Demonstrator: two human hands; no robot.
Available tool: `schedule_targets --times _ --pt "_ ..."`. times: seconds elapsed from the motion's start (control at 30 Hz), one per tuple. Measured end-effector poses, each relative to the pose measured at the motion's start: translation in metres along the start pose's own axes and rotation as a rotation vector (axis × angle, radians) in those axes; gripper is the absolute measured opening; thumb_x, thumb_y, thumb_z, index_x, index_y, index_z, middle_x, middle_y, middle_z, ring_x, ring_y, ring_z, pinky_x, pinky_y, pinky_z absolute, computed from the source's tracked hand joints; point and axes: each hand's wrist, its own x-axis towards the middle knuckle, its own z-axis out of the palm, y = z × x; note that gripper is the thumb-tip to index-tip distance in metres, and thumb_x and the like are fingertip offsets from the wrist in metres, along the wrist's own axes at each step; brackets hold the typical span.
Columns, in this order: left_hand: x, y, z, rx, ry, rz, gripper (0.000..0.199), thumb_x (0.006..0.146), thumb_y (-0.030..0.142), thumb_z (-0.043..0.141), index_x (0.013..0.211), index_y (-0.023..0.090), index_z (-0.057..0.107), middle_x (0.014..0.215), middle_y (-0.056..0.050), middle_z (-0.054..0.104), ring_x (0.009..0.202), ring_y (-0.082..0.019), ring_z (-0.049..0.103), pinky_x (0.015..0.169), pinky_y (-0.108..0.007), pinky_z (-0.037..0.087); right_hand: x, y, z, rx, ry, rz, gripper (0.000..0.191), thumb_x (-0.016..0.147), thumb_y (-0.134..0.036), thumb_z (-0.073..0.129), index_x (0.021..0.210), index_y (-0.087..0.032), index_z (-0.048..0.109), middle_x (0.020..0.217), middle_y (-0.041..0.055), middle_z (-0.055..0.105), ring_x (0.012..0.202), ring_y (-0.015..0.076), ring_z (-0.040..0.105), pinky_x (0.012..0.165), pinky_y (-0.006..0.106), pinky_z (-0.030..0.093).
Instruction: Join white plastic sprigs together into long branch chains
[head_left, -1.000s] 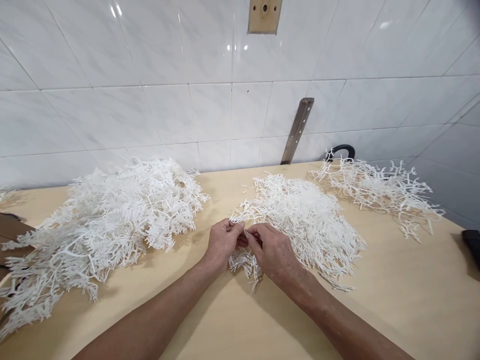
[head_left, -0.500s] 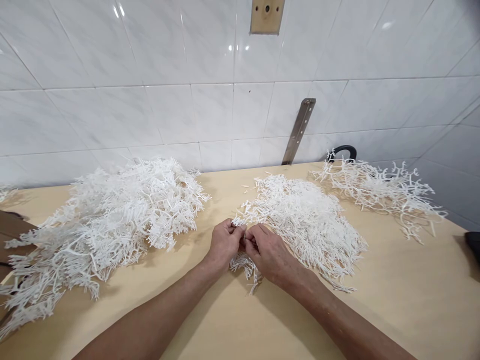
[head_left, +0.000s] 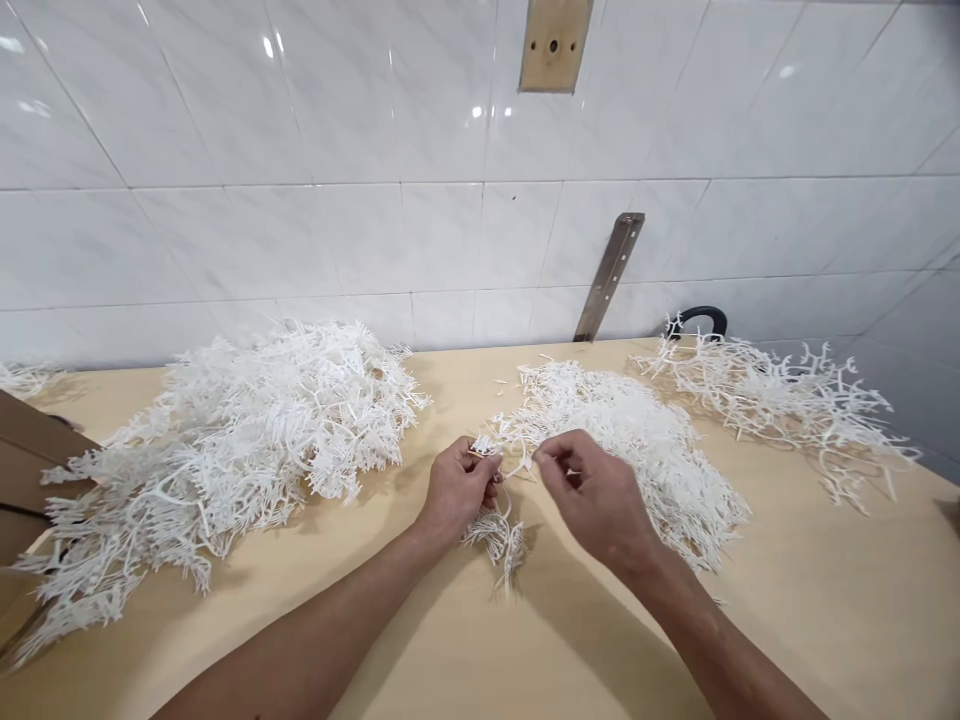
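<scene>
My left hand [head_left: 461,490] is closed in a pinch on a white branched plastic piece [head_left: 495,535], whose fine-tipped strands hang below the fingers over the table. To its right, my right hand [head_left: 592,490] is also pinched, with a thin white strand [head_left: 517,465] reaching its fingertips from the left hand's side. Just behind both hands spreads a heap of short loose white strands [head_left: 630,430]. On the left lies a larger pile of white branched pieces [head_left: 277,430], apart from the hands.
Bare thick white stems [head_left: 780,400] lie tangled at the back right, by a black curved handle [head_left: 705,318]. A brown cardboard box [head_left: 30,450] stands at the left edge. A metal bracket [head_left: 609,275] runs up the tiled wall behind the wooden table [head_left: 420,660].
My right hand has moved right, away from the left hand, and a strand now shows between them. The left hand keeps its pinch. The view has shifted slightly.
</scene>
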Motion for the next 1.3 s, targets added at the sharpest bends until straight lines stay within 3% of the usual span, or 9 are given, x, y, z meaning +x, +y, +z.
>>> schedule_targets --times 0.1,0.27,0.47,0.6,0.73,0.8,0.9,1.03,1.3 --pt "0.0 -0.001 -0.001 -0.032 0.009 0.027 0.032 0.07 0.041 0.075 0.076 0.018 0.054 0.058 0.001 0.062 0.042 -0.009 0.05 0.039 -0.02 0.041 0.01 0.023 -0.02 -0.152 0.204 0.105 0.018 0.089 -0.037 0.059 0.084 -0.02 0.059 0.067 0.001 0.065 0.053 0.0148 0.06 0.053 0.027 0.046" --pt "0.001 0.005 -0.003 -0.043 -0.026 0.038 0.027 0.072 0.038 0.073 0.069 0.016 0.059 0.056 0.001 0.06 0.042 -0.007 0.048 0.042 -0.02 0.041 0.019 0.058 -0.051 -0.28 0.336 0.318 0.021 0.087 -0.039 0.059 0.09 -0.018 0.062 0.068 0.0005 0.066 0.043 0.0144 0.059 0.062 0.033 0.049" --pt "-0.002 0.012 -0.004 -0.145 -0.078 -0.051 0.022 0.066 0.031 0.075 0.073 0.016 0.061 0.052 0.004 0.053 0.045 -0.008 0.047 0.043 -0.02 0.038 0.024 0.073 -0.074 -0.525 0.457 0.251 0.027 0.083 -0.033 0.058 0.103 -0.016 0.066 0.073 0.0081 0.066 0.073 0.0268 0.066 0.078 0.044 0.048" --pt "-0.005 0.016 -0.004 -0.14 -0.117 -0.077 0.022 0.066 0.032 0.076 0.073 0.016 0.062 0.051 0.004 0.052 0.043 -0.007 0.044 0.042 -0.019 0.034 0.021 0.058 -0.06 -0.403 0.452 0.154 0.024 0.088 -0.036 0.056 0.099 -0.018 0.068 0.072 0.0061 0.066 0.062 0.021 0.062 0.068 0.037 0.05" --pt "-0.006 0.017 -0.004 -0.156 -0.145 -0.093 0.025 0.065 0.034 0.077 0.073 0.017 0.06 0.051 0.005 0.05 0.042 -0.007 0.043 0.041 -0.019 0.031 0.013 0.034 -0.026 -0.165 0.233 -0.08 0.021 0.092 -0.033 0.055 0.103 -0.019 0.066 0.082 0.0052 0.068 0.053 0.0133 0.054 0.054 0.028 0.049" --pt "-0.005 0.015 -0.004 -0.153 -0.152 -0.09 0.025 0.066 0.035 0.077 0.073 0.017 0.06 0.05 0.005 0.05 0.041 -0.007 0.042 0.041 -0.018 0.03 0.009 0.026 -0.01 -0.149 0.115 -0.187 0.018 0.093 -0.028 0.055 0.106 -0.018 0.064 0.092 0.0067 0.067 0.051 0.0109 0.05 0.054 0.028 0.048" --pt "-0.003 0.011 -0.005 -0.133 -0.168 -0.074 0.025 0.068 0.037 0.075 0.074 0.018 0.06 0.048 0.005 0.05 0.04 -0.007 0.041 0.042 -0.018 0.03 0.005 0.022 0.006 -0.173 0.044 -0.275 0.015 0.094 -0.024 0.055 0.105 -0.018 0.063 0.099 0.0077 0.066 0.055 0.0108 0.05 0.062 0.029 0.049" --pt "-0.004 0.012 -0.004 -0.107 -0.189 -0.059 0.024 0.07 0.036 0.074 0.072 0.018 0.059 0.048 0.005 0.049 0.041 -0.007 0.042 0.042 -0.019 0.031 0.004 0.023 0.015 -0.175 0.039 -0.281 0.012 0.095 -0.023 0.053 0.094 -0.019 0.064 0.088 0.0058 0.065 0.062 0.0136 0.054 0.065 0.029 0.048" --pt "-0.009 0.014 -0.001 -0.066 -0.179 -0.001 0.036 0.071 0.05 0.077 0.079 0.017 0.064 0.051 0.004 0.052 0.043 -0.009 0.046 0.046 -0.022 0.038 -0.001 0.019 0.027 -0.188 0.173 -0.228 0.014 0.092 -0.021 0.055 0.079 -0.019 0.059 0.073 0.0016 0.058 0.058 0.0129 0.048 0.058 0.027 0.041"
